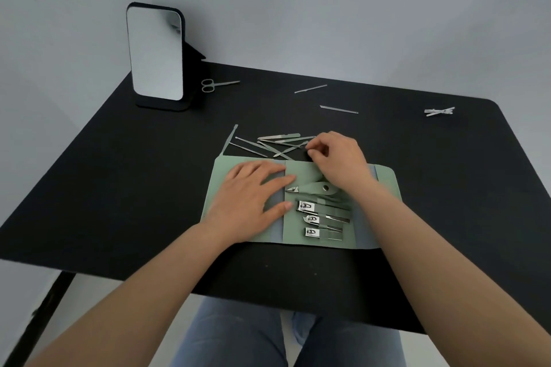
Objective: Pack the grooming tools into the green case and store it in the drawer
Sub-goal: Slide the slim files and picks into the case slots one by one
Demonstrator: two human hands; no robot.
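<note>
The black table (pixel 149 188) holds my green case (pixel 384 185), spread open in front of me with clippers (pixel 310 207) already strapped inside. My left hand (pixel 250 191) lies flat on its left flap. My right hand (pixel 338 159) pinches a thin tool from the loose pile (pixel 268 144) just beyond it. Those crossed picks could snag and scatter as I lift one.

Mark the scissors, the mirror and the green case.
scissors (pixel 212 85): head view, near the pivot, beside the finger loops.
mirror (pixel 155 50): head view, middle of the glass.
green case (pixel 384 188): head view, bare right flap.
</note>
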